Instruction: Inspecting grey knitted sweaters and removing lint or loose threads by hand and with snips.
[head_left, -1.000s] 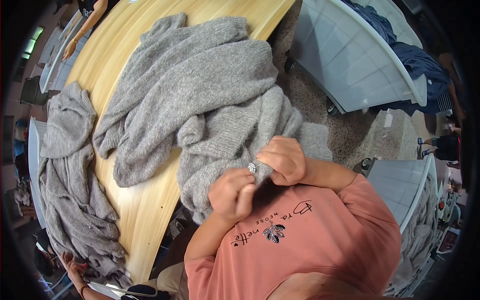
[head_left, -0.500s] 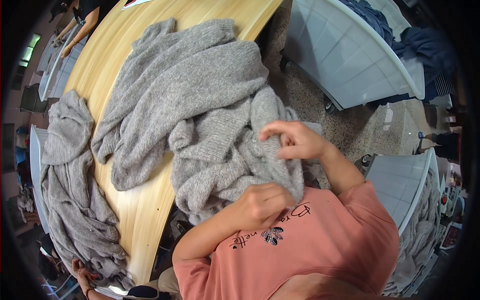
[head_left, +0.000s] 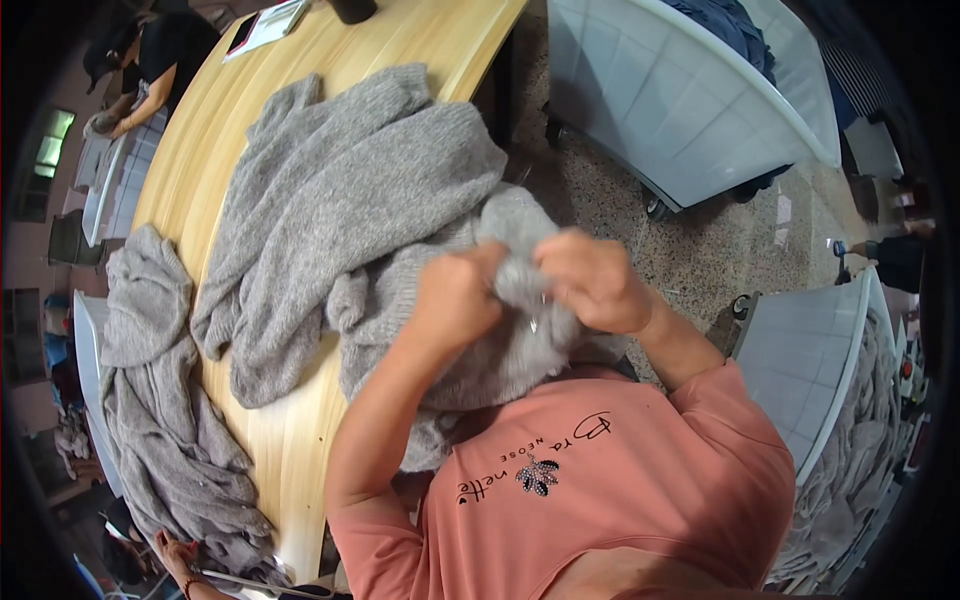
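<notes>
A fuzzy grey knit sweater is bunched up in front of my chest, partly over the table's edge. My left hand is closed on its fabric. Facing it across a short stretch of knit, my right hand grips the same sweater with bent fingers. Both hands are a little blurred. Small silvery glints show on the knit below and between them. Beyond my hands, a larger spread of grey knitwear with ribbed ends lies in folds on the table.
More grey knitwear drapes along the left of the wooden table. A white wheeled bin with dark blue cloth stands at the far right; another bin holds grey knitwear. A co-worker bends at far left; another person's hand shows lower left.
My left hand has risen from near my chest to the sweater's upper part. My right hand has closed from a loose, open-fingered pose onto the knit. The sweater is bunched between them.
</notes>
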